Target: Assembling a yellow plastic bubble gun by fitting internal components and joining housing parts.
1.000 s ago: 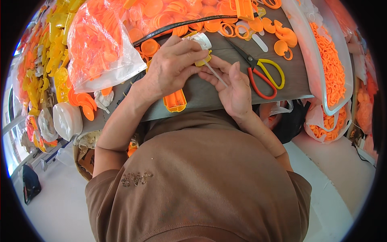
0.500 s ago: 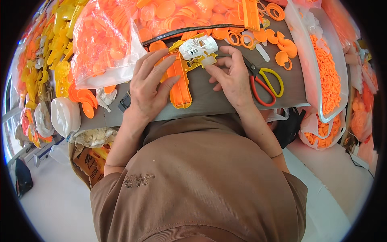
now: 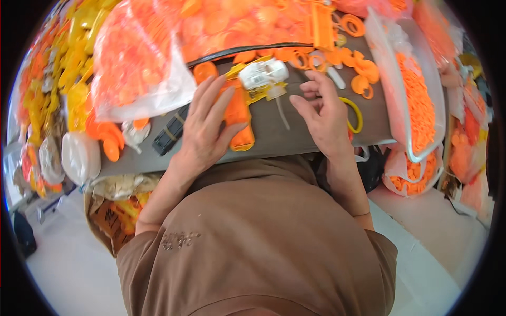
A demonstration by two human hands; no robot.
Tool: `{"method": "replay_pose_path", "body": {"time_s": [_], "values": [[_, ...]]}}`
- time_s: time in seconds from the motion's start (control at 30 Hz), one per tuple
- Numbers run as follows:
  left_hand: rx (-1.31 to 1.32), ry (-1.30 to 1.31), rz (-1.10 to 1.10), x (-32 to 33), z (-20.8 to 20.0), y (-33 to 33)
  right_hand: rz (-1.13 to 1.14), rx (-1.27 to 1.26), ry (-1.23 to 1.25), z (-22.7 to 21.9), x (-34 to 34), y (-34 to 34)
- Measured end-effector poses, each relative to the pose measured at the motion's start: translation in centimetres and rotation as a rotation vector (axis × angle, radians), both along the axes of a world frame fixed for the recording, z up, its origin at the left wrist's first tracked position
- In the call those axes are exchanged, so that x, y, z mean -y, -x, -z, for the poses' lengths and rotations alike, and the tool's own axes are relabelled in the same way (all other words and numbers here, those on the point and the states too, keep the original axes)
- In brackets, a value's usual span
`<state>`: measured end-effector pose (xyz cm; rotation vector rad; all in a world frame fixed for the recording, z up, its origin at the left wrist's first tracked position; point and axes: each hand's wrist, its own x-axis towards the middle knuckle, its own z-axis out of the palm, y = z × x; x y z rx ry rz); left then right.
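A plastic half shell, yellow above with an orange handle section (image 3: pixel 240 118), lies on the grey table top. On its upper part sits a white plastic mechanism (image 3: pixel 262 73). Beneath the mechanism is a small translucent piece (image 3: pixel 274 91), from which a thin pale strip (image 3: pixel 283 115) points toward me. My left hand (image 3: pixel 205 124) is open at the shell's left side, fingers spread along the orange section; whether they press on it is hard to tell. To the right of the shell, my right hand (image 3: pixel 324 116) holds nothing, its fingers loosely bent and apart.
Scissors (image 3: pixel 359 117) are partly hidden behind my right hand. A long black part (image 3: pixel 171 132) lies left of my left hand. Plastic bags of orange pieces (image 3: pixel 142 68) fill the far side. A bin (image 3: pixel 416 105) of orange rings stands at right, with loose orange parts (image 3: pixel 363 66) beside it.
My right hand has drawn away from the translucent piece to the right, now covering much of the scissors. The pale strip has come into sight. More of the black part shows.
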<state>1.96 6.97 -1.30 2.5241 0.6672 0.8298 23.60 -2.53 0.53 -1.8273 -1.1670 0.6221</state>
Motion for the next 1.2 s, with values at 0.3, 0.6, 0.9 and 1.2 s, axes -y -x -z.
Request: {"method": "replay_pose_path", "body": {"time_s": [0.3,0.6,0.9,1.2], "values": [[-0.042,0.01,0.056,0.9,0.5,0.1,0.55,0.652,0.112,-7.8,6.4,-21.5],[0.005,0.0,0.025,0.1,1.5,-0.8,0.085,0.679,0.737,-5.4,4.9,-23.5],[0.11,0.038,0.028,0.3,1.5,-0.2,0.107,0.835,0.308,-4.7,7.5,-25.3],[0.306,0.302,0.236,2.3,-4.5,-2.0,-0.291,-0.422,-0.018,-6.3,2.7,-1.6]]}}
